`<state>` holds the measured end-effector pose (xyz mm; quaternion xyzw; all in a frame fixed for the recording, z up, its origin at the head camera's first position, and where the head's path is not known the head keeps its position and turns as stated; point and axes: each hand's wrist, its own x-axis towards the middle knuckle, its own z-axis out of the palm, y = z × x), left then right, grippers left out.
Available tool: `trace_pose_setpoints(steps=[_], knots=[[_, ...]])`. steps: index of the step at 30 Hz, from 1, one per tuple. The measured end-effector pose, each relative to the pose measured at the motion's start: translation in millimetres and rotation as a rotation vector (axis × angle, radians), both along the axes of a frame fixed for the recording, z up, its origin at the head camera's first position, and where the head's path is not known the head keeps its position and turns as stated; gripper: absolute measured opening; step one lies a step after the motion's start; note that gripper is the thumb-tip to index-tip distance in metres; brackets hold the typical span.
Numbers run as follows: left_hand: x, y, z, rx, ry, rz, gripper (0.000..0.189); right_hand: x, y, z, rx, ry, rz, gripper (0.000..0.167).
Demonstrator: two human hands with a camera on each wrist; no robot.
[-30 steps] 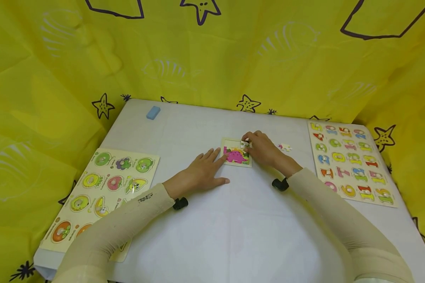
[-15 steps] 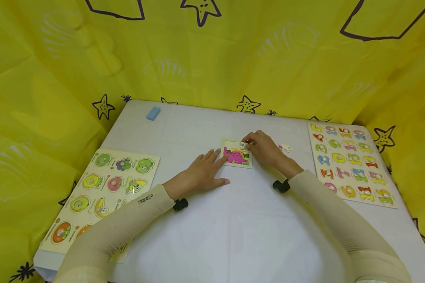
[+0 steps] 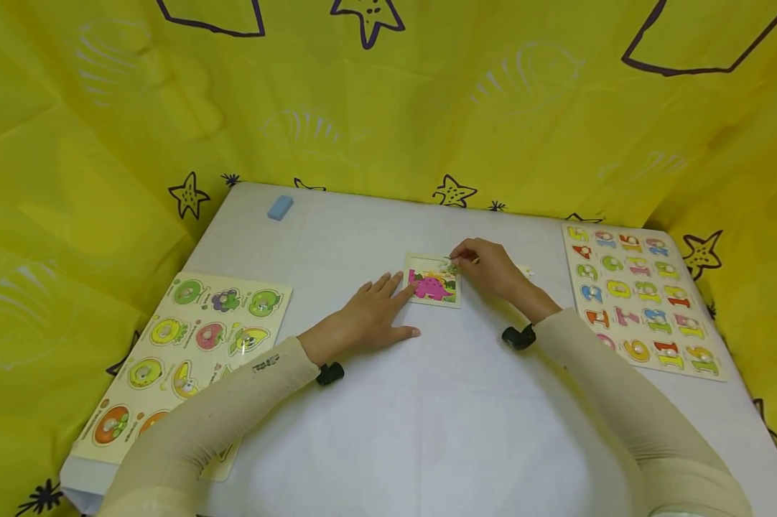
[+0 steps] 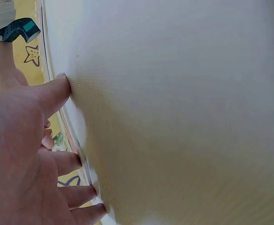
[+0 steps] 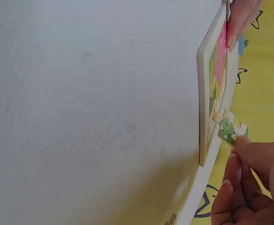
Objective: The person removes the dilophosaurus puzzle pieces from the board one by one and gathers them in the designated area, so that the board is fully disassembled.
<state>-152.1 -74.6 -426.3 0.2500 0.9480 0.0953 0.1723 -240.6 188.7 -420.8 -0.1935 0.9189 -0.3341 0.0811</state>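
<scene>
A small framed jigsaw puzzle [image 3: 435,304] with a pink dinosaur lies on the white table. My left hand [image 3: 370,313] rests flat beside it, fingers spread, the index fingertip on the puzzle's left side. In the left wrist view the left fingers [image 4: 67,162] are straight against the table. At the puzzle's upper right corner, my right hand [image 3: 488,269] pinches a green and white jigsaw piece [image 5: 227,130] between thumb and fingers. That piece is tilted, its lower end at the frame's inner area; whether it touches is unclear.
Another loose jigsaw piece [image 3: 527,271] lies to the right, mostly hidden behind my right hand. A fruit peg board [image 3: 217,337] is on the left, a number peg board [image 3: 643,301] on the right. A blue block [image 3: 281,207] sits near the back edge. Yellow curtains surround the table.
My right hand has shifted slightly right and lifted the jigsaw piece into a tilt at the puzzle's upper right corner. It now covers more of the loose piece. The left hand has stayed put.
</scene>
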Motion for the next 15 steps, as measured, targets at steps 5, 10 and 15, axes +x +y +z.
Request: trace_pose_setpoints(steps=[5,10,15], knots=[[0.1,0.1,0.6,-0.003,-0.004,-0.003,0.091,-3.8,7.5,5.6,-0.007,0.010,-0.025,0.021],[-0.1,0.4,1.1,-0.002,-0.008,-0.003,0.091,-9.0,29.2,19.1,-0.048,0.000,-0.071,0.022],[0.0,0.0,-0.2,-0.004,-0.009,0.001,0.091,-9.4,60.6,33.9,-0.044,0.009,-0.100,0.026]])
